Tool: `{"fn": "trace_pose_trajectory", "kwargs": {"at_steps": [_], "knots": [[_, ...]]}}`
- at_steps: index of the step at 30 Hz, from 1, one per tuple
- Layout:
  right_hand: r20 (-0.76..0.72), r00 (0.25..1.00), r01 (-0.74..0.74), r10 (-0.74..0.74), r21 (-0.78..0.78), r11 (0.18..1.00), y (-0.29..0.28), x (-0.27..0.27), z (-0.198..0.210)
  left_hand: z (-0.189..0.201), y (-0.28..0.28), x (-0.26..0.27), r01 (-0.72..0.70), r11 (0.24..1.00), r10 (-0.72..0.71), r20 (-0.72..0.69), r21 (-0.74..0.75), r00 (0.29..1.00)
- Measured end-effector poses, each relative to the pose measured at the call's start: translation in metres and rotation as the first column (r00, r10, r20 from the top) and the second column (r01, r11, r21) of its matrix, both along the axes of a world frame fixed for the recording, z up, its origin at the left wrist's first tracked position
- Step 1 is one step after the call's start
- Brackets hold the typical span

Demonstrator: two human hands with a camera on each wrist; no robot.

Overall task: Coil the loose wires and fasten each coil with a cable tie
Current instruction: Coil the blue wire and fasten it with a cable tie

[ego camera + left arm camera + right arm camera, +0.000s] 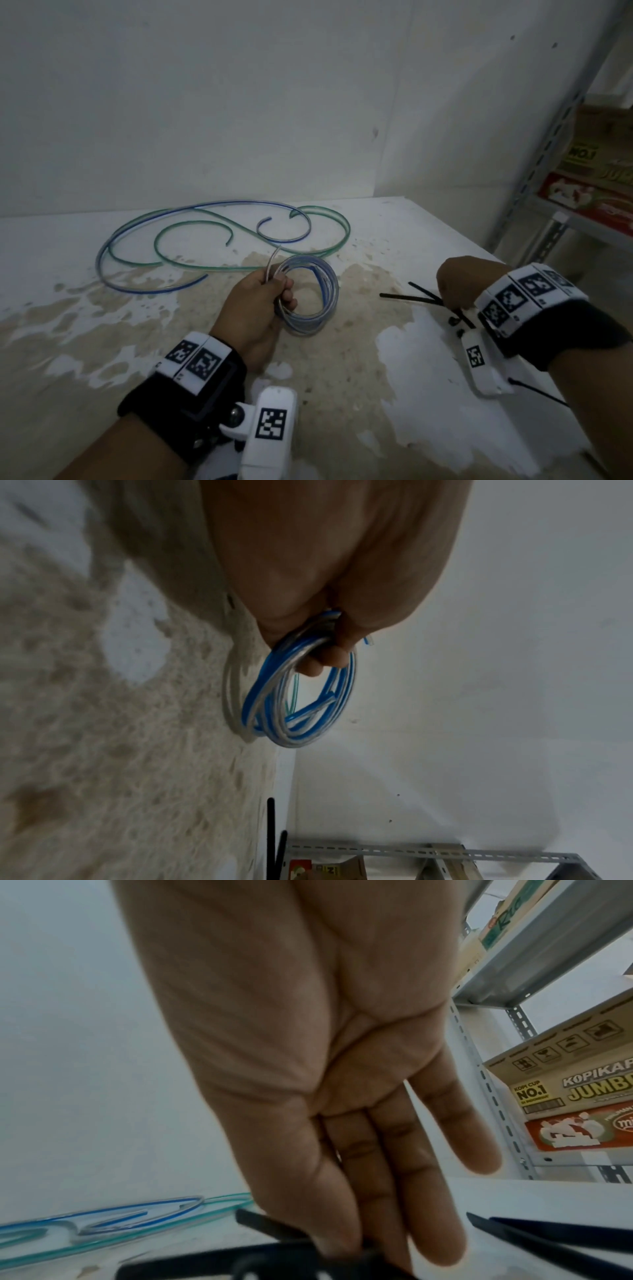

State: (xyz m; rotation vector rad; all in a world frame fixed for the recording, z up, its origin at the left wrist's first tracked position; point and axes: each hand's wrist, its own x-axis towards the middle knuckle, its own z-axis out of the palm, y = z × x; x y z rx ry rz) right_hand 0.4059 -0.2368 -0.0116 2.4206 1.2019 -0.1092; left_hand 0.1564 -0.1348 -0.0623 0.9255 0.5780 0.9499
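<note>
The surface in front of me is white with worn, tan patches, backed by a plain wall, with a metal shelf rack off its right edge.

My left hand has its fingers curled through and clamped on a finished blue-and-clear coil, held just above the surface with no tie on it yet. My right hand reaches down onto the black cable ties lying to the right; thumb and forefinger seem to pinch one, though the blur keeps me from being sure.

So I judge one wire coiled, none fastened. Two loose wires, one blue and one green, sprawl at the far left, not yet coiled.

There is open room between my hands. The right edge and rack lie near my right wrist.
</note>
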Motion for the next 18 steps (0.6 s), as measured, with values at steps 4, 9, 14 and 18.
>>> {"fn": "trace_pose_trajectory", "kwargs": {"at_steps": [4,9,14,18], "knots": [[-0.041,0.999,-0.021,0.02,-0.015,1.0,-0.001,0.001,0.001,0.001,0.002,0.0,-0.034,0.999,0.034,-0.02,-0.019,0.999],[-0.038,0.998,-0.039,0.04,0.031,0.999,-0.004,-0.002,0.006,0.004,0.004,0.0,-0.005,0.997,0.01,0.054,-0.082,0.998],[-0.063,0.993,-0.08,0.102,0.278,0.957,-0.01,-0.016,0.025,0.004,0.006,-0.005,0.032,0.997,-0.03,0.028,-0.069,0.999],[-0.304,0.895,0.029,0.325,0.768,0.64,0.002,-0.049,0.039,0.011,0.007,-0.012,0.087,0.994,-0.075,-0.153,0.073,0.985]]}}
